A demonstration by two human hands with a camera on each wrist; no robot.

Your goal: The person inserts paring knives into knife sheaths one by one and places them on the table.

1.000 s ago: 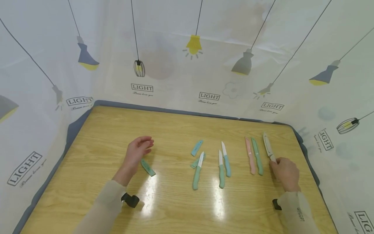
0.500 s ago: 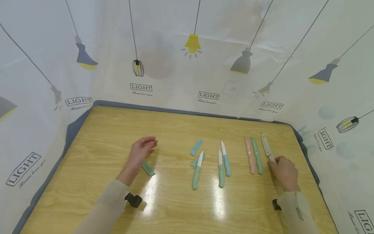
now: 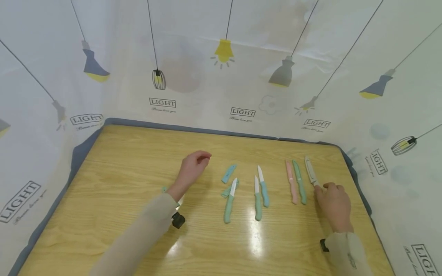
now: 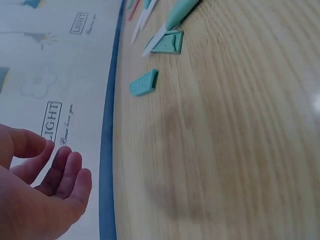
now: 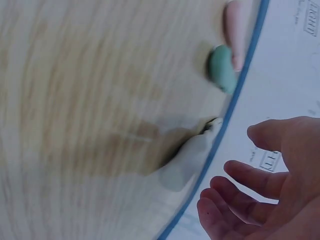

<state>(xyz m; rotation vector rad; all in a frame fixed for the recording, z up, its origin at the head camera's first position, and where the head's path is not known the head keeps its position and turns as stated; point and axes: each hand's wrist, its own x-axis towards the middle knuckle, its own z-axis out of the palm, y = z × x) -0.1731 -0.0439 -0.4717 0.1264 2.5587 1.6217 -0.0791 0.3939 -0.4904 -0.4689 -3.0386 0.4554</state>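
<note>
My left hand [image 3: 193, 166] is above the table, left of a blue blade sheath [image 3: 228, 173], its fingers loosely bent around nothing. In the left wrist view that sheath [image 4: 144, 83] lies apart from the fingertips. My right hand [image 3: 335, 207] hovers over the handle end of a white knife [image 3: 310, 172], hiding the handle in the head view. From the right wrist, the fingers look spread and apart from the white knife [image 5: 187, 162], which lies on the table. A green-handled knife [image 3: 228, 209] lies with its white blade over a green sheath [image 3: 225, 192].
Mid-table lie another green-handled knife [image 3: 258, 205] and a blue-handled knife [image 3: 264, 193], blades bare. A pink sheathed knife [image 3: 292, 189] and a green sheathed knife [image 3: 301, 188] lie beside the white one. Another green sheath [image 3: 164, 189] is mostly hidden under my left wrist.
My left hand has moved right, from above the left green sheath toward the blue one. The right hand has lifted slightly from the white knife, which stays in place.
</note>
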